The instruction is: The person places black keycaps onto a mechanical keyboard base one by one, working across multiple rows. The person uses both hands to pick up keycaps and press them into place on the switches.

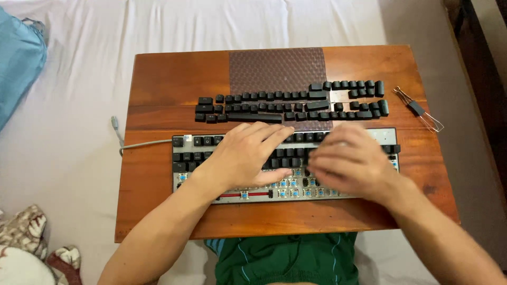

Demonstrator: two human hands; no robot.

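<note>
A mechanical keyboard (pixel 190 158) lies on a small wooden table (pixel 169 79); black keycaps fill its upper rows, and blue switches show bare in its lower rows. My left hand (pixel 248 153) lies flat on the keyboard's left-middle keys, fingers pointing right. My right hand (pixel 351 161) is blurred over the right-middle keys, fingers curled toward the left; whether it holds a keycap is unclear. Several loose black keycaps (pixel 290 100) lie in rows behind the keyboard.
A wire keycap puller (pixel 420 110) lies at the table's right edge. A grey cable (pixel 142 143) runs off the keyboard's left side. The table stands on a white sheet (pixel 68 132), with blue cloth (pixel 18 63) at far left and patterned fabric (pixel 26 248) at bottom left.
</note>
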